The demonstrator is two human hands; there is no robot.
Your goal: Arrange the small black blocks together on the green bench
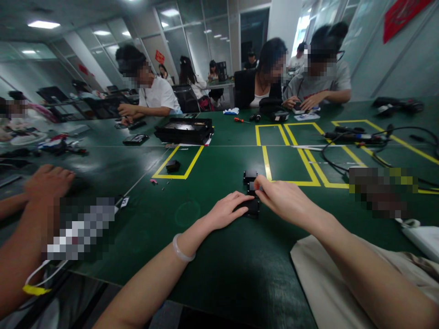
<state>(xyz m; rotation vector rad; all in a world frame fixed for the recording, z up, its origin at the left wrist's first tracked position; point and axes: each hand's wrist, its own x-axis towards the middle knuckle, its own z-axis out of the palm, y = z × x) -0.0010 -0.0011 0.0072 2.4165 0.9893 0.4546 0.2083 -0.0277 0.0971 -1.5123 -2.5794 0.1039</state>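
Observation:
On the green table in front of me lies a small black device (253, 209) made of block-like parts in a row, its kind not clear. My left hand (224, 211), with a pale bracelet at the wrist, reaches in from the left. Its index finger and thumb straddle the nearest block and hold it against the table. My right hand (274, 195) comes from the right, thumb and fingers pinched together over the middle block. Whatever sits between those fingertips is hidden. The farthest black block (250, 175) shows beyond both hands.
Yellow tape outlines (267, 163) mark the table. A black part (172, 166) and small bits lie left of centre, with a large black housing (185, 130) behind. Cables (325, 153) and a beige cloth (320, 265) are at right. A neighbour's arm (48, 187) rests at left; co-workers sit opposite.

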